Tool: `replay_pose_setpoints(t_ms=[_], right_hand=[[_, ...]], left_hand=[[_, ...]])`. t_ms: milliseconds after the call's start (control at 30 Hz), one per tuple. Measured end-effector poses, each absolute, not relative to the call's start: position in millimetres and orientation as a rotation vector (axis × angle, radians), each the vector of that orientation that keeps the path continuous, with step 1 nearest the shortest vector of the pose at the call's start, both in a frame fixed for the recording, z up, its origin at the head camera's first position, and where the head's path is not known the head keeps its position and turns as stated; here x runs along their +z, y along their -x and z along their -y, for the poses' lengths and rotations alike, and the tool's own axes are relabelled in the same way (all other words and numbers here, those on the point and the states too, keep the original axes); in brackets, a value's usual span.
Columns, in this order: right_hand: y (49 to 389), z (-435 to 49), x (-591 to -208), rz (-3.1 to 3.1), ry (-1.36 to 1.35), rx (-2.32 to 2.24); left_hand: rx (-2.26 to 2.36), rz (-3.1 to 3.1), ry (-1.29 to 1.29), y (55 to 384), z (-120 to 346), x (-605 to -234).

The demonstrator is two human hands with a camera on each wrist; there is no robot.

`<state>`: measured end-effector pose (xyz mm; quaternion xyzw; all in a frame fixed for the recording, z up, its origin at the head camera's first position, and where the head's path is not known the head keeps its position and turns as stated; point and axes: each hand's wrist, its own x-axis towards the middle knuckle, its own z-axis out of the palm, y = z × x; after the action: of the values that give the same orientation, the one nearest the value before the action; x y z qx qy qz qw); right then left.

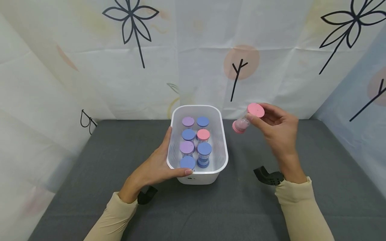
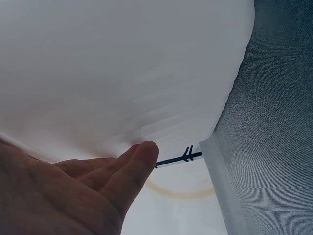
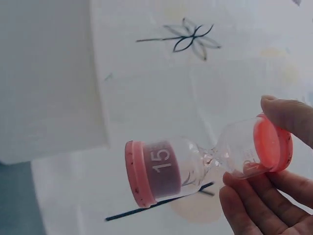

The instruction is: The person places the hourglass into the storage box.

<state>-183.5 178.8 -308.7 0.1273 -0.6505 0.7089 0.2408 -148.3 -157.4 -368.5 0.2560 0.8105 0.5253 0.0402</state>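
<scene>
A pink-capped hourglass (image 3: pixel 210 159) is tilted in the air, pinched at its upper cap between thumb and fingers of my right hand (image 1: pixel 278 125). Its lower bulb, marked 15, holds the pinkish sand. My left hand (image 1: pixel 156 164) holds the near left corner of a white plastic bin (image 1: pixel 224 157), thumb over the front rim and fingers along the outer left wall. The left wrist view shows those fingers (image 2: pixel 139 159) against the wall. Standing inside are several hourglasses with purple, blue and pink caps, among them a pink one (image 1: pixel 203 135) and a blue one (image 1: pixel 204 150).
The bin stands on a dark grey cloth-covered table (image 1: pixel 235 214). Behind the table hangs a pale curtain (image 1: pixel 199 73) printed with flowers and twigs, which continues along both sides.
</scene>
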Motion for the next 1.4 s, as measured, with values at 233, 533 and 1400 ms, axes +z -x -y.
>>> replay_pose_setpoints(t_ms=[233,533,1400], right_hand=[[161,-173,-289,1.521,-0.562,2.037],[144,-155,-285,1.736,-0.959,1.914],[147,-122,-315,2.544,-1.025,1.348]], left_hand=[[1.617,-2.472,-0.795,148,157,-368],[1.617,-2.486,-0.790,148,158,-368],[1.588,-2.491,-0.788,147,158,-367]])
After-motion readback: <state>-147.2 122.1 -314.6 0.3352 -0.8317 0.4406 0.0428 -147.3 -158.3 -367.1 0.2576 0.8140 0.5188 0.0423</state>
